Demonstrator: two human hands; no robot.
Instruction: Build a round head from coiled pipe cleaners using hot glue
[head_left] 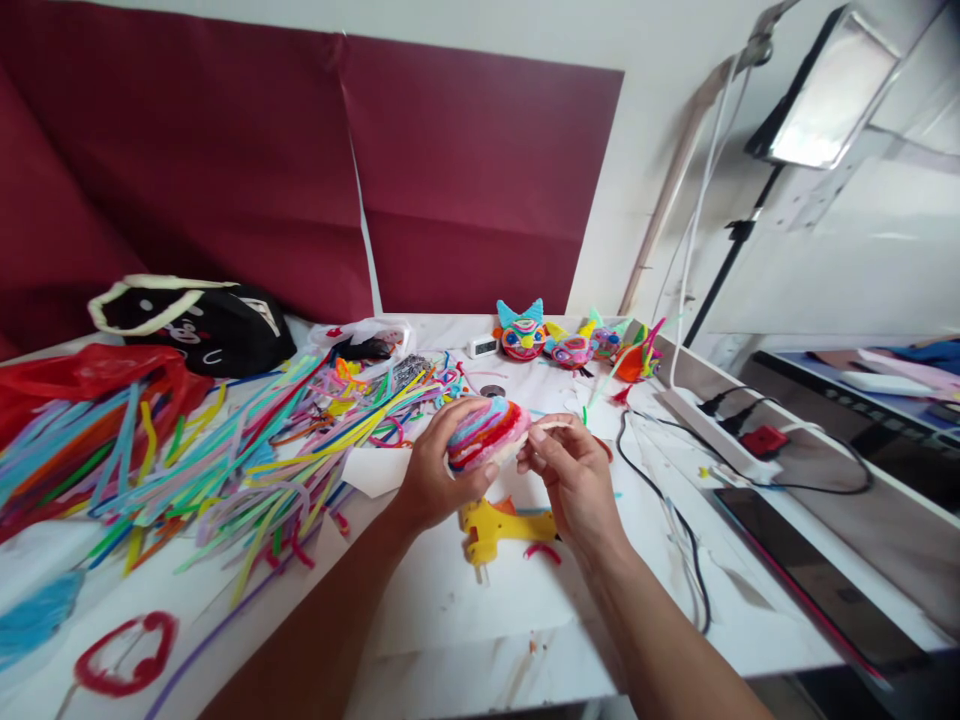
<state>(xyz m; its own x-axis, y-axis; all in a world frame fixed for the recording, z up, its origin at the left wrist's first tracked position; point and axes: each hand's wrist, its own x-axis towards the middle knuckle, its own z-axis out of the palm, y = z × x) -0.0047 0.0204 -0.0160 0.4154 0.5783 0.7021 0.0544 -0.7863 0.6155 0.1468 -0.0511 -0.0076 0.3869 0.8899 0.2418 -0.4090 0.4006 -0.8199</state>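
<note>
My left hand (435, 470) is wrapped round a rounded, fuzzy piece (486, 436) with pipe-cleaner stripes in blue, pink, red and white. At its right edge, my right hand (576, 465) pinches a pale pipe cleaner (552, 425) between thumb and fingers; part of this strand is hidden by the hand. Below the hands, a yellow glue gun (486, 530) lies on the white table (442, 630). A short red pipe-cleaner scrap (542, 552) lies beside it.
Loose pipe cleaners (300, 450) spread over the left side, near a red plastic bag (172, 372) and a black bag (225, 335). Finished fuzzy figures (523, 335) stand at the back. To the right are a power strip (720, 435), a black cable (686, 530) and a phone (817, 575).
</note>
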